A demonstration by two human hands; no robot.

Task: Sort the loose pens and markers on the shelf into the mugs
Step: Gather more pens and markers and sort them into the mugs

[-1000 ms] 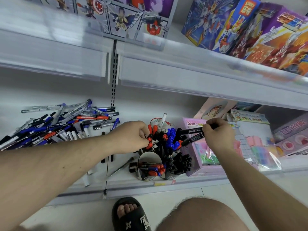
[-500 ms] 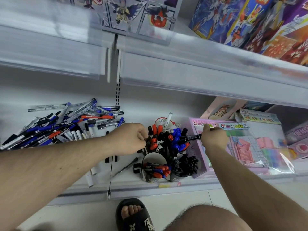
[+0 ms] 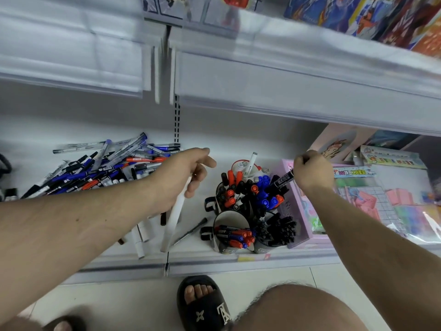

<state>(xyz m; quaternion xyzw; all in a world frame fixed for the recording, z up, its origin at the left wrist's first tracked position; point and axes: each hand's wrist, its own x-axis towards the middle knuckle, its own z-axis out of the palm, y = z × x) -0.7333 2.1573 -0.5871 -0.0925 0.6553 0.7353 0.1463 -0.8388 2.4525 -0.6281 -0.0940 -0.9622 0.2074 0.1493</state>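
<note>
Several mugs [image 3: 216, 204] stand clustered on the white shelf [image 3: 238, 144], packed with red, blue and black markers. My right hand [image 3: 310, 173] grips a black marker [image 3: 284, 180], slanted down with its tip among the blue caps of the back right mug. My left hand [image 3: 183, 177] hovers left of the mugs with fingers relaxed and apart. A long white marker [image 3: 173, 220] lies blurred just below that hand; I cannot tell whether they touch. A pile of loose pens [image 3: 107, 166] covers the shelf to the left.
A pink box [image 3: 298, 218] stands against the mugs' right side, with flat toy packs [image 3: 393, 199] beyond it. The upper shelf's edge [image 3: 286, 96] overhangs the work area. A few stray pens [image 3: 191, 231] lie near the shelf's front lip. My sandalled foot [image 3: 202, 304] is on the floor below.
My left hand has left the mugs, moved left and uncurled. My right hand has come down and left, bringing the black marker's tip into the mug cluster.
</note>
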